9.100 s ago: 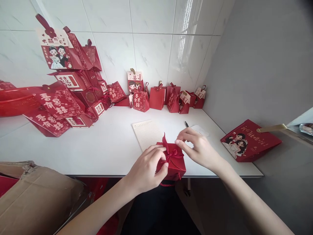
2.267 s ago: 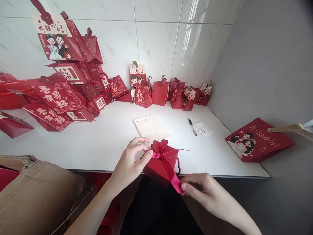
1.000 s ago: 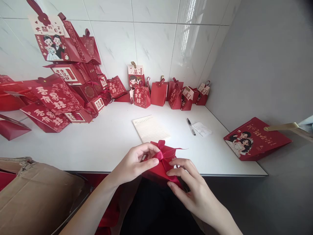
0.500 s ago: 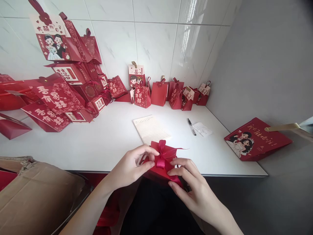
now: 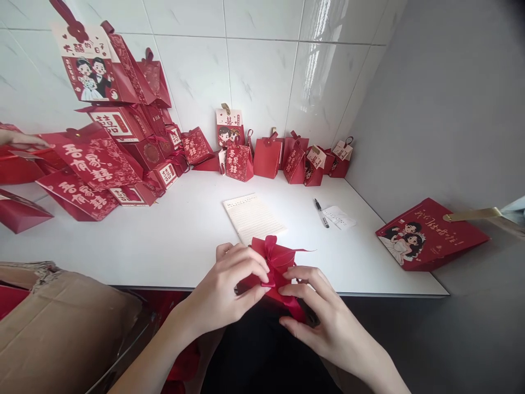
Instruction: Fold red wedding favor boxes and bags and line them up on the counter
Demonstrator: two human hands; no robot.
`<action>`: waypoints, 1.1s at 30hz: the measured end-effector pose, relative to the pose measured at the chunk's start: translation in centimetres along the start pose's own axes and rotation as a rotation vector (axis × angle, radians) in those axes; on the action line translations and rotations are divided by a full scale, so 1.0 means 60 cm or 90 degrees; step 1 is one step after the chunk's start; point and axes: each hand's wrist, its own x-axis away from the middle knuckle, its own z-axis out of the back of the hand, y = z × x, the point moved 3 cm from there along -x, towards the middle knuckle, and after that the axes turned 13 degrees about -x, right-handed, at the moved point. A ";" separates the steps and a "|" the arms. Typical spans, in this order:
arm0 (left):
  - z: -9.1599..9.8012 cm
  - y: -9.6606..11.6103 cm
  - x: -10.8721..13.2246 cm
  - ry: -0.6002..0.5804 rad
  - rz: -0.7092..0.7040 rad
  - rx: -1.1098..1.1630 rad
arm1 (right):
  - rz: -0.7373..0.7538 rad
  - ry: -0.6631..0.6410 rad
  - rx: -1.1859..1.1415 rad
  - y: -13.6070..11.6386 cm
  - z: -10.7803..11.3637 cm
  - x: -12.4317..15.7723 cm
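Observation:
A small red gift box (image 5: pixel 258 246) with a satin ribbon bow (image 5: pixel 271 253) is at the table's front edge, between my hands. My left hand (image 5: pixel 235 279) pinches the lower loop of the ribbon between thumb and forefinger. On the box's right side rests my right hand (image 5: pixel 314 301), its fingers curved and apart, fingertips touching the box and ribbon. A thin ribbon tail sticks out to the right. Part of the box is hidden behind my fingers.
Red boxes (image 5: pixel 96 164) are piled at the left, with more (image 5: pixel 268 156) along the tiled wall. A notepad (image 5: pixel 254 216), pen (image 5: pixel 322 212) and paper slip (image 5: pixel 339 216) lie behind. Cardboard box (image 5: pixel 61 328) at front left; red bag (image 5: pixel 430 235) at right. Another person's hand (image 5: pixel 24 140) reaches in.
My left hand has moved slightly down and right, closing on the ribbon's lower loop. Another person's hand has appeared at the far left. My right hand has barely moved.

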 end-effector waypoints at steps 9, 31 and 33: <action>-0.031 -0.009 0.016 -0.023 0.079 0.056 | 0.118 0.022 0.013 0.007 0.010 0.010; -0.039 -0.004 -0.062 0.003 0.115 -0.004 | -0.291 0.318 -0.102 0.058 0.065 -0.010; -0.043 -0.005 -0.063 0.000 0.124 0.018 | -0.372 0.270 -0.177 0.081 0.065 -0.025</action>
